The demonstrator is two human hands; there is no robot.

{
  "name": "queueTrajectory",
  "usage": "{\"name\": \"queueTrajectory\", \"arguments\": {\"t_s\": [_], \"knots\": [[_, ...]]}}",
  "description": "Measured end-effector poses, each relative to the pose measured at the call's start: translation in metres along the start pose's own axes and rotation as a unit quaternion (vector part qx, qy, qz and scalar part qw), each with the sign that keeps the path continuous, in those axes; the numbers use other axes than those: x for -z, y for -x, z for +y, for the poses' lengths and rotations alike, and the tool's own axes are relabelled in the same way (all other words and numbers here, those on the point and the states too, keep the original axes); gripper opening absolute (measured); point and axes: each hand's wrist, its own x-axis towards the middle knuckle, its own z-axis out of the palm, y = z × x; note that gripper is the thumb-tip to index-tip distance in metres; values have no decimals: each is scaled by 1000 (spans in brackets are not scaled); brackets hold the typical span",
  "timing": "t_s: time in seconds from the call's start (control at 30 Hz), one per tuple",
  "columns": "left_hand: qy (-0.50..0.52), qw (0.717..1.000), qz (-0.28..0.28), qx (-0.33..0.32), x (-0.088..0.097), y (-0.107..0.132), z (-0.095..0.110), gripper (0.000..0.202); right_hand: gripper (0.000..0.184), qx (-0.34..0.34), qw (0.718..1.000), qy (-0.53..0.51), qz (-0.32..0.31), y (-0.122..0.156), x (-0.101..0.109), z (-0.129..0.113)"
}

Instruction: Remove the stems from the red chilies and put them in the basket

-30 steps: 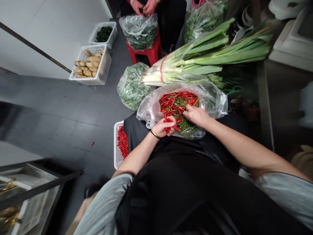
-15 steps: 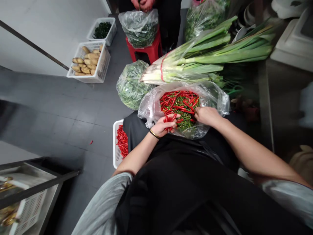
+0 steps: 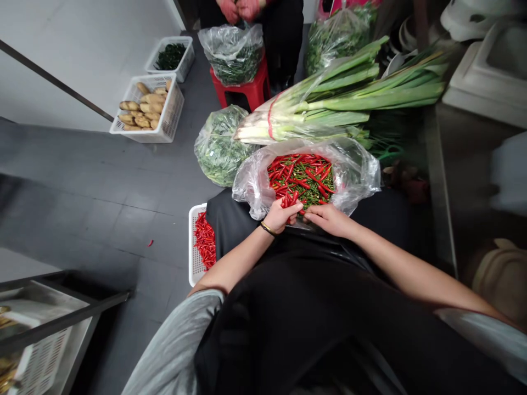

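Observation:
A clear plastic bag (image 3: 354, 170) of red chillies with green stems (image 3: 302, 178) rests on my lap. My left hand (image 3: 280, 215) sits at the bag's near edge, fingers curled round a small bunch of red chillies. My right hand (image 3: 328, 218) is just to its right, at the near rim of the bag, fingers pinched together close to the left hand's chillies; what they hold is too small to make out. A white basket (image 3: 195, 258) with stemless red chillies stands on the floor by my left knee.
A bundle of leeks (image 3: 337, 101) lies beyond the bag. Bags of greens (image 3: 218, 148) sit on the floor and on a red stool (image 3: 247, 90). Another person's hands (image 3: 239, 8) work at the top. White baskets hold ginger (image 3: 144, 109) and greens (image 3: 171, 55). A metal rack (image 3: 49, 318) stands lower left.
My right hand has drawn back from the right side of the chilli pile to the bag's near rim, beside the left hand. The left hand keeps its bunch.

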Motion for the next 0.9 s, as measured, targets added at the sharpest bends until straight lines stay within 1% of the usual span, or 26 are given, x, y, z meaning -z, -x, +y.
{"name": "queueTrajectory", "arguments": {"t_s": [0.07,0.1,0.13,0.17,0.2,0.23,0.27,0.3,0.33,0.37,0.4,0.43,0.47,0.5,0.57,0.67,0.73,0.8,0.9], "knots": [[14,998,-63,15,2,4,1,45,38,45,995,-80,-30,3,3,-12],[24,994,-100,35,3,6,1,44,39,78,990,-103,-61,6,6,-19],[35,989,-129,56,4,6,1,44,39,110,982,-113,-107,7,11,-24],[45,986,-142,73,5,6,2,43,40,135,972,-107,-160,8,17,-27],[56,986,-135,82,6,5,2,43,40,144,964,-83,-207,7,23,-27],[66,988,-113,82,8,3,3,43,39,133,962,-37,-235,5,31,-24],[70,991,-84,77,10,1,3,42,39,100,967,29,-234,0,37,-18],[66,994,-58,69,12,-1,4,42,40,50,972,111,-202,-6,43,-9],[54,996,-39,61,15,-3,5,41,43,-8,969,199,-146,-14,46,0],[36,997,-31,56,17,-5,6,40,47,-62,954,279,-90,-23,47,9],[16,998,-31,53,18,-7,7,40,49,-106,932,344,-45,-32,46,17],[-1,998,-34,49,20,-8,7,40,49,-136,911,389,-18,-41,43,23],[-12,998,-36,45,21,-9,7,40,47,-153,895,418,-12,-48,40,28],[-19,999,-33,40,21,-9,7,39,44,-159,886,434,-17,-54,36,32],[-22,999,-10,23,21,-11,5,40,42,-156,880,448,-23,-60,31,33],[-25,999,41,-2,19,-15,2,49,45,-119,884,452,-2,-50,30,25],[-33,998,51,-12,15,-16,1,53,47,-64,894,442,-19,-35,29,14],[-45,999,28,0,12,-15,1,49,46,13,913,404,-58,-18,26,0],[-60,994,-51,71,13,-11,4,44,41,133,939,292,-120,3,21,-15]]}}
